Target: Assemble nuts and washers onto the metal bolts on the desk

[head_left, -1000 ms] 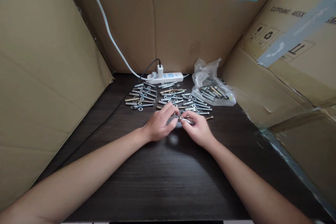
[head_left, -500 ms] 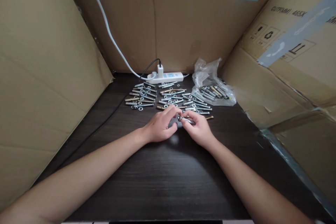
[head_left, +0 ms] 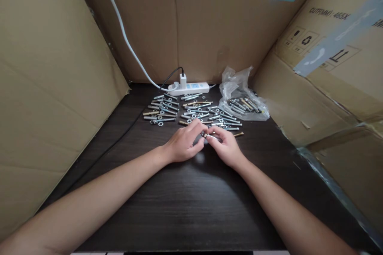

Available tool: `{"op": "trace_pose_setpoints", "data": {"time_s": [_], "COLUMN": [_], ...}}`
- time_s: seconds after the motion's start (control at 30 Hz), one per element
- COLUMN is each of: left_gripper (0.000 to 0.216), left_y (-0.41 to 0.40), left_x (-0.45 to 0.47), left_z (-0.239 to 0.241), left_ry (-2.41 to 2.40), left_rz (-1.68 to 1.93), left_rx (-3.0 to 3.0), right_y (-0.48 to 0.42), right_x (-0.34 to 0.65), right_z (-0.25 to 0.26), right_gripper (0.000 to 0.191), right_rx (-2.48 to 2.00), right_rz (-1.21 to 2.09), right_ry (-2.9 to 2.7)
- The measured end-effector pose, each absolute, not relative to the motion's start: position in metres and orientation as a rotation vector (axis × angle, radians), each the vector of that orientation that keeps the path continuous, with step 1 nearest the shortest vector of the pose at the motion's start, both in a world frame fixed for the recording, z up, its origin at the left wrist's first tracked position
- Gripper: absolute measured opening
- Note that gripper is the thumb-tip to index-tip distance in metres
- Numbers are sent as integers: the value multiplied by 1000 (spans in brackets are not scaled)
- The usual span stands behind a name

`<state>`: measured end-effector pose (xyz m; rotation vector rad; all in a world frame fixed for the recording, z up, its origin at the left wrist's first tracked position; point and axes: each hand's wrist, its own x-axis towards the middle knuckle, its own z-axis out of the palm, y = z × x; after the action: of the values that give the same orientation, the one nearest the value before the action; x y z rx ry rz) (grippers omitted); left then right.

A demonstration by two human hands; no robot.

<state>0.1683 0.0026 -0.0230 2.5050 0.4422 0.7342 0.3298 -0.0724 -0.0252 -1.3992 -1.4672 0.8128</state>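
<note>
My two hands meet over the middle of a dark wooden table (head_left: pixel 191 207). A metal bolt (head_left: pixel 213 137) lies across the fingers of my right hand (head_left: pixel 226 146), which is closed on it. My left hand (head_left: pixel 184 142) pinches a small part, probably a nut, at the bolt's left end (head_left: pixel 205 135). Just beyond my fingers lie several loose bolts and washers (head_left: pixel 191 111) in rows.
A white power strip (head_left: pixel 188 87) with a black plug and a white cable sits at the back. A clear plastic bag of bolts (head_left: pixel 242 101) lies at the back right. Cardboard walls (head_left: pixel 54 87) close in left, back and right. A black cable (head_left: pixel 119 137) runs along the left.
My left fingers have curled a little tighter onto the bolt's end. Both hands stay in the same spot.
</note>
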Motion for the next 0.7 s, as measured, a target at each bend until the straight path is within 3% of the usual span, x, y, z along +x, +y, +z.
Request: {"op": "trace_pose_setpoints", "data": {"time_s": [0.43,0.57,0.7], "left_gripper": [15,24,13], "left_y": [4,3,4], "left_x": [170,169,170], "left_z": [-24,-23,-22], "left_ry": [511,504,536], "left_rz": [626,697,704], "left_rx": [2555,2521,2500], "right_y": [-71,-71,-72], "right_x": [330,330,329], "right_z": [-25,-25,-25], "right_gripper": [7,8,8], "right_rx": [-1414,-1420,-1407], "right_rz": [792,784,819], "right_ry": [-1447,-1449,-1454]}}
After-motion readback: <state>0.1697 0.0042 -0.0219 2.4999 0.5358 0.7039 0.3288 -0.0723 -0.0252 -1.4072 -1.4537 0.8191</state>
